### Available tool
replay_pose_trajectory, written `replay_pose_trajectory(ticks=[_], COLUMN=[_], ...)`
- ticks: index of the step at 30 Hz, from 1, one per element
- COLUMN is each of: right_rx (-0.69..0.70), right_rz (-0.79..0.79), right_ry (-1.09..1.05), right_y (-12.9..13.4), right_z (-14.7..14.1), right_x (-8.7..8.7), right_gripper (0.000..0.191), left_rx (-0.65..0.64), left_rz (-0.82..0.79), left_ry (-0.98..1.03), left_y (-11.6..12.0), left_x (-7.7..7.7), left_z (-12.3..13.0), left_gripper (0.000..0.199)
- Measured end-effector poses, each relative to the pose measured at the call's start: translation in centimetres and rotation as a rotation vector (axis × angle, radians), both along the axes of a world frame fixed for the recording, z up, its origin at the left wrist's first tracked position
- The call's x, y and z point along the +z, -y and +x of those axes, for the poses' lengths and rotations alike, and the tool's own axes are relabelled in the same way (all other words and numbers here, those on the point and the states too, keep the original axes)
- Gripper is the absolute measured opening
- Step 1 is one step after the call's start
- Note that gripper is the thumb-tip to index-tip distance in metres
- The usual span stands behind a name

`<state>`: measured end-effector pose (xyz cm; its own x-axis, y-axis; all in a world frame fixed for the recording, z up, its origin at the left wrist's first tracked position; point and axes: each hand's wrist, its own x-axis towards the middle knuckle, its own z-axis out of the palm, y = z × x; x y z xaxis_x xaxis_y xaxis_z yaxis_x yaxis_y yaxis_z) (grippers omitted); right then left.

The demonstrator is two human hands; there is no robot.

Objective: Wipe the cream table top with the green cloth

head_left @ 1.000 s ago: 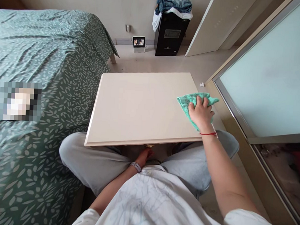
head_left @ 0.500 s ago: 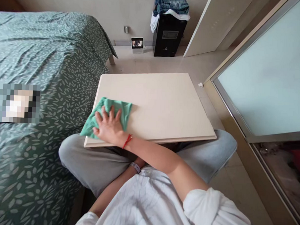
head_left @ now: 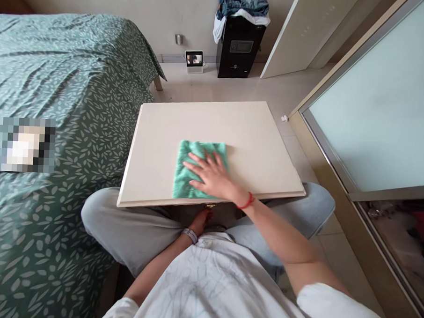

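Note:
A green cloth (head_left: 183, 176) lies flat on the cream tabletop (head_left: 156, 142), near the middle of its front edge. On top of the cloth my right hand (head_left: 211, 175) rests palm down, its fingers spread, with a red string bracelet at the wrist. My left hand (head_left: 202, 219) is below the table's front edge, between my legs, near a small gold-coloured fitting (head_left: 210, 206). Its fingers are in shadow and partly hidden, so their pose is unclear.
To the left is a bed with a green leaf-patterned cover (head_left: 94, 116). Beyond the table stand a small screen (head_left: 194, 60) and a black cabinet (head_left: 236, 52) with jeans on top. A frosted sliding door (head_left: 383, 105) is at the right. My knees flank the table front.
My right hand and the green cloth have moved right, from the tabletop's left front corner to near its middle. More of my left hand now shows below the edge.

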<state>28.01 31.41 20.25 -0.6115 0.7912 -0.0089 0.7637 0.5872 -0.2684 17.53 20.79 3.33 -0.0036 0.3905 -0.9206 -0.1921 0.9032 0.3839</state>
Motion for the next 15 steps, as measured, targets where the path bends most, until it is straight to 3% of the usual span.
replay_pose_trajectory(ticks=[4, 8, 11, 15], right_rx=[-0.295, -0.58, -0.775, -0.834], right_rz=[0.027, 0.156, 0.235, 0.286], right_ry=[0.091, 0.073, -0.008, 0.021], right_y=[1.1, 3.4, 5.2, 6.7], right_z=[10.4, 18.9, 22.0, 21.3], right_x=[-0.7, -2.3, -3.5, -4.1], right_gripper=[0.069, 0.066, 0.068, 0.073], left_rx=[0.017, 0.024, 0.022, 0.019], left_rz=[-0.006, 0.002, 0.009, 0.032], left_ry=[0.01, 0.037, 0.048, 0.048], left_y=[0.2, 0.2, 0.3, 0.5], left_x=[-0.6, -0.8, -0.9, -1.0], left_z=[-0.1, 0.0, 0.1, 0.0], left_gripper=[0.041, 0.044, 0.044, 0.041])
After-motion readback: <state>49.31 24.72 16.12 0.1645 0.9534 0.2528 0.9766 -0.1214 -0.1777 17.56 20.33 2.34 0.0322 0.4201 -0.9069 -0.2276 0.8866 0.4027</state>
